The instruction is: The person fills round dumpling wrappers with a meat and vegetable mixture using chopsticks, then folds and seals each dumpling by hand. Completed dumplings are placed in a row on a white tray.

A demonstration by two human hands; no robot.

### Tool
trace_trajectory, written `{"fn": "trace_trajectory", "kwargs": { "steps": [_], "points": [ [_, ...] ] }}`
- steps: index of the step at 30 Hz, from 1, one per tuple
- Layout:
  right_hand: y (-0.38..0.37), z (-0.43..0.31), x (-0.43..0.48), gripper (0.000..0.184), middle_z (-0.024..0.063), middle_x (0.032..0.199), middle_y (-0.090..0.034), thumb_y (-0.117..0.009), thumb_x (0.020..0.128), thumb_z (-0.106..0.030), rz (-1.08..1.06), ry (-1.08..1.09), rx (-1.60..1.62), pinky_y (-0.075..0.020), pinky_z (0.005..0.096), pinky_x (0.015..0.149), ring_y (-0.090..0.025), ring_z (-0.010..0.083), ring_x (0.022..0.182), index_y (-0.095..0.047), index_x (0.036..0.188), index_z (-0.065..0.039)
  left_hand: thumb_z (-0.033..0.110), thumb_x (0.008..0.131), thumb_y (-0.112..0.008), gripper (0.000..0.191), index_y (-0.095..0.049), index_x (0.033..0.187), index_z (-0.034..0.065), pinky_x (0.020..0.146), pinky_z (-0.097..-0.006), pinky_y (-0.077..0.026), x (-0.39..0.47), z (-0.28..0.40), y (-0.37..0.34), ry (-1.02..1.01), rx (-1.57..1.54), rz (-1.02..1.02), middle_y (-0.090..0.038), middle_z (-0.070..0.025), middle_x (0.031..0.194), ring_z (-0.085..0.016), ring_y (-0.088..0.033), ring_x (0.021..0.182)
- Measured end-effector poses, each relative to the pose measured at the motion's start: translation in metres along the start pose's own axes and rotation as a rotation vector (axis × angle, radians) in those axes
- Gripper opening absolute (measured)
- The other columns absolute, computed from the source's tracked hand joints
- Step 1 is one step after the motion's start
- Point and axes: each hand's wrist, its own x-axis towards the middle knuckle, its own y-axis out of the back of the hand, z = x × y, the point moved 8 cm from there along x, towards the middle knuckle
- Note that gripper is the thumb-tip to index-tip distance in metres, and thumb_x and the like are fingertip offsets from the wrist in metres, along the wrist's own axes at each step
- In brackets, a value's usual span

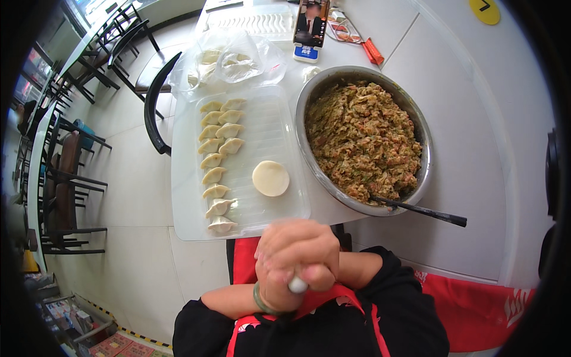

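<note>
My left hand (277, 285) and my right hand (303, 250) are pressed together in front of my chest, near the table edge, closed around a piece of white dough (297, 284); only its rounded end shows between the thumbs. Beyond them a clear plastic tray (294, 205) bears two rows of folded dumplings (213, 160) on its left part. A round flat dough wrapper (271, 178) lies alone on the tray's right part. To the right stands a large steel bowl (304, 154) of chopped filling (366, 138), with a dark-handled utensil (424, 213) resting in it over the rim.
Behind the tray lies a clear plastic bag (241, 67) with pale dough inside. Farther back are another tray of dumplings (250, 22), a phone on a stand (311, 24) and a red packet (372, 51). A black chair (156, 107) stands against the table's left side.
</note>
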Motion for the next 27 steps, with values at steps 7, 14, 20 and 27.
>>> {"fn": "trace_trajectory", "kwargs": {
  "steps": [7, 14, 20, 27],
  "points": [
    [0.018, 0.064, -0.007, 0.020, 0.0124, 0.084, -0.059, -0.057, 0.086, -0.017, -0.399, -0.389, -0.010, -0.0486, 0.0308, 0.061, -0.058, 0.0194, 0.068, -0.048, 0.093, -0.001, 0.033, 0.090, -0.035, 0.045, -0.061, 0.095, -0.0031, 0.087, -0.0345, -0.044, 0.014, -0.043, 0.025, 0.197, -0.319, 0.175, -0.058, -0.0136, 0.109, -0.023, -0.056, 0.096],
    [0.052, 0.077, -0.018, 0.046, 0.0119, 0.112, -0.056, -0.063, 0.090, -0.033, -0.320, -0.795, 0.004, -0.0443, 0.0313, 0.088, -0.056, 0.0190, 0.100, -0.056, 0.118, 0.003, 0.041, 0.090, -0.042, 0.045, -0.058, 0.089, -0.0011, 0.073, -0.0282, -0.039, 0.024, -0.036, 0.050, 0.135, -0.295, 0.218, -0.048, -0.0074, 0.095, -0.015, -0.047, 0.081],
    [0.059, 0.060, -0.010, 0.020, 0.0101, 0.100, -0.060, -0.067, 0.084, 0.003, -0.486, -0.877, -0.121, -0.0482, 0.0254, 0.077, -0.059, 0.0139, 0.089, -0.065, 0.103, 0.004, 0.027, 0.089, -0.052, 0.031, -0.061, 0.093, -0.0029, 0.071, -0.0261, -0.038, 0.023, -0.032, 0.042, 0.199, -0.196, 0.111, -0.049, -0.0064, 0.096, -0.013, -0.047, 0.080],
    [0.075, 0.018, 0.032, 0.013, 0.0108, 0.091, -0.064, -0.071, 0.077, 0.006, -0.387, -0.505, -0.487, -0.0479, 0.0254, 0.068, -0.061, 0.0169, 0.082, -0.070, 0.089, 0.000, 0.017, 0.091, -0.055, 0.024, -0.063, 0.097, -0.0040, 0.063, -0.0211, -0.035, 0.042, -0.012, 0.010, 0.152, 0.020, -0.040, -0.049, -0.0038, 0.095, -0.007, -0.043, 0.073]
  ]
}}
